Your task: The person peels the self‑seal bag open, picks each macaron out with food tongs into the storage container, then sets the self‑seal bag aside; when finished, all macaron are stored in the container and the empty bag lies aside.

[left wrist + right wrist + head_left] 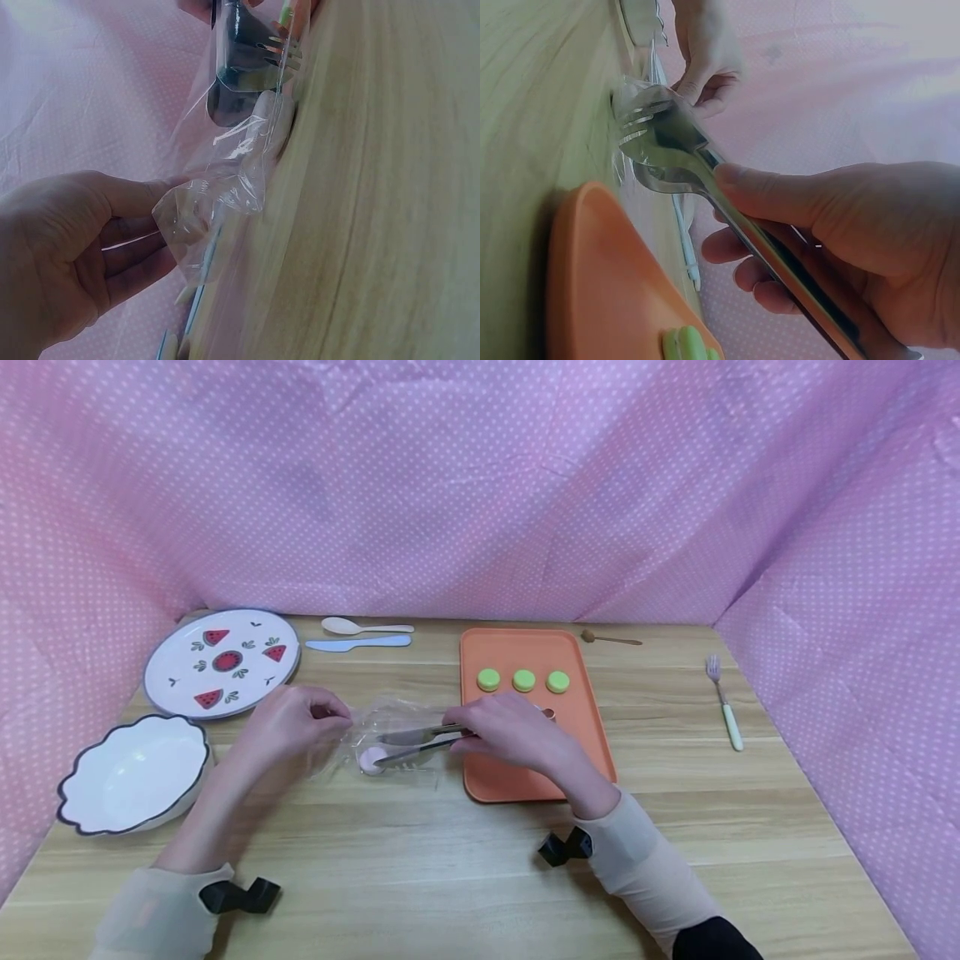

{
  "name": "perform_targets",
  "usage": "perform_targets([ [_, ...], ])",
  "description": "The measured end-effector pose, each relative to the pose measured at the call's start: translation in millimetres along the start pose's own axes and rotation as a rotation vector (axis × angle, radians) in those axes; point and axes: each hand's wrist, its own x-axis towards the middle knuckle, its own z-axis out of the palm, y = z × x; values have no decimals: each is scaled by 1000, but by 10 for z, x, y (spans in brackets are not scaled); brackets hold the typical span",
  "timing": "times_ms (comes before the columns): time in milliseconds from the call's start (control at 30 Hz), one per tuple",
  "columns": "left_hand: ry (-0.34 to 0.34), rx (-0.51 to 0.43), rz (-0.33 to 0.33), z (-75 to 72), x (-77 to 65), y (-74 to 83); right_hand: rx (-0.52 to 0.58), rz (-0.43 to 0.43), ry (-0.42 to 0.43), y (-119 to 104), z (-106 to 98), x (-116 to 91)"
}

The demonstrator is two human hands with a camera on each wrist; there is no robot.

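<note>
My left hand (296,722) pinches the edge of a clear plastic bag (214,191) between thumb and fingers. Metal serving tongs (705,161), with one fork-shaped end and one spoon-shaped end, are gripped in my right hand (517,735). Their heads reach into the bag, low over the wooden table. Beside the tips, in the bag, lies a pale pink macaron (371,761). My right hand hovers over the left part of an orange tray (540,785). On that tray sit three green macarons (523,681) in a row.
Left of the bag stand a white scalloped bowl (135,777) and a watermelon-patterned plate (247,685). At the back lie a white spoon (345,626), a blue knife (360,643) and a small brown-headed stick (615,640). A green-handled fork (725,706) lies far right. Pink dotted cloth (450,485) encloses the table.
</note>
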Motion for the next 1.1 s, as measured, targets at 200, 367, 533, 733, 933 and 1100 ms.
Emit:
perform_targets([
  [200, 7, -6, 19, 3, -5, -16, 5, -30, 4, -20, 35, 39],
  [367, 11, -5, 14, 5, -10, -7, 2, -46, 7, -34, 66, 53],
  [533, 6, -10, -12, 1, -14, 1, -6, -37, 16, -26, 53, 27],
  [733, -1, -3, -2, -2, -7, -3, -26, 17, 18, 8, 11, -7],
  [933, -10, -1, -8, -14, -7, 13, -54, 67, 7, 37, -23, -35],
  [1100, -7, 8, 7, -24, -5, 14, -64, 80, 14, 65, -51, -54],
])
